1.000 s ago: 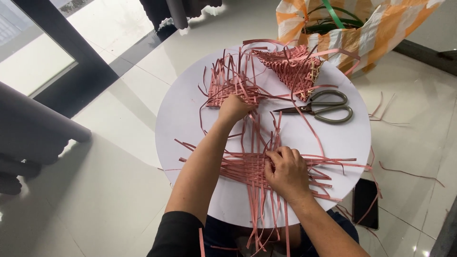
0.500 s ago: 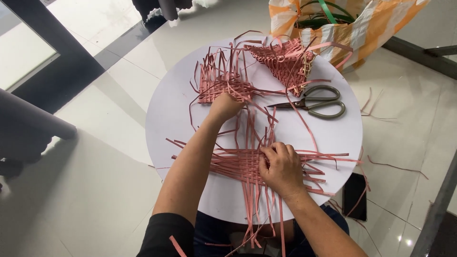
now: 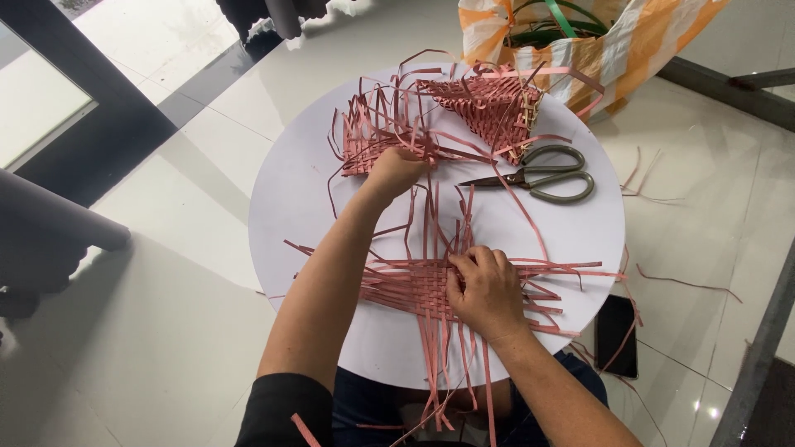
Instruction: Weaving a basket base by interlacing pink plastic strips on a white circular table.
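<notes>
Against the picture from a second ago, we see our left hand sitting higher on the round white table: it now closes on a pink strip right at the lower edge of the small woven piece in the upper middle of the frame, where before it lay a little below that piece. Our right hand shifts slightly toward the frame's centre on the flat woven mat, fingers now bent over the mat's upper right edge. The whole view slides too, so the scissors and the dark phone at lower right show more fully.
</notes>
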